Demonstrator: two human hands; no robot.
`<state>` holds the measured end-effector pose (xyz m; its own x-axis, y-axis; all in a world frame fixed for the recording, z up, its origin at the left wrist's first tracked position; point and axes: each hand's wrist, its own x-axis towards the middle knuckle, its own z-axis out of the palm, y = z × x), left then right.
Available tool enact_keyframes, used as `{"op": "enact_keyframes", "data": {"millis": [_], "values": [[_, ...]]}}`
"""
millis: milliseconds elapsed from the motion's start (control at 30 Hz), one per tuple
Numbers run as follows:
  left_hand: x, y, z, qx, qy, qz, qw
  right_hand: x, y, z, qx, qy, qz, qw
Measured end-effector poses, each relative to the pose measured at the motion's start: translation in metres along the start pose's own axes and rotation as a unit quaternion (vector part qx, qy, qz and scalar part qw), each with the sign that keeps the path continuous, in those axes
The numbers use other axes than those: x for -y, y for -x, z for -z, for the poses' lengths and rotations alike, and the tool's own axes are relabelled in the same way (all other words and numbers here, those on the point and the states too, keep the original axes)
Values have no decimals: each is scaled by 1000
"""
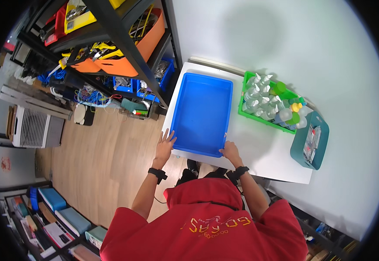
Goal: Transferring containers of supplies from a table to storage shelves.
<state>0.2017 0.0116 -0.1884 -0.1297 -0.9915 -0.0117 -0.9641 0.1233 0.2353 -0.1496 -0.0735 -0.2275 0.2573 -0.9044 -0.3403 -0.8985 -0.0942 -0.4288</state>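
Note:
A shallow blue plastic tray (202, 112) with nothing in it lies on a white table (261, 146) before me. My left hand (165, 147) is at its near left corner, the fingers spread and the fingertips touching the rim. At the near right corner, my right hand (231, 152) has its fingers curled on the tray's edge. To the right of the tray stands a bright green bin (263, 123) filled with several clear plastic bottles (254, 94), some with white pointed nozzles, others with green or yellow caps. Both wrists wear black bands.
A teal basket (320, 143) holding small packaged items sits at the table's right end. On the left, a black metal shelf (117, 39) carries orange bins (119, 67) of yellow-handled tools and blue bins. A white wall (215, 32) borders the table's far side. A slatted appliance (34, 127) stands on the wooden floor.

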Motion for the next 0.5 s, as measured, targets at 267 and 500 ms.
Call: {"op": "enact_keyframes", "data": {"millis": [267,500], "values": [[27,-11,-11,6,-51,4,999,9,-9,-8,-71,10,67,995],[-7,-15,-1,-20,-35,-14,999,-21,-17,15,23,-122,82,989]]}}
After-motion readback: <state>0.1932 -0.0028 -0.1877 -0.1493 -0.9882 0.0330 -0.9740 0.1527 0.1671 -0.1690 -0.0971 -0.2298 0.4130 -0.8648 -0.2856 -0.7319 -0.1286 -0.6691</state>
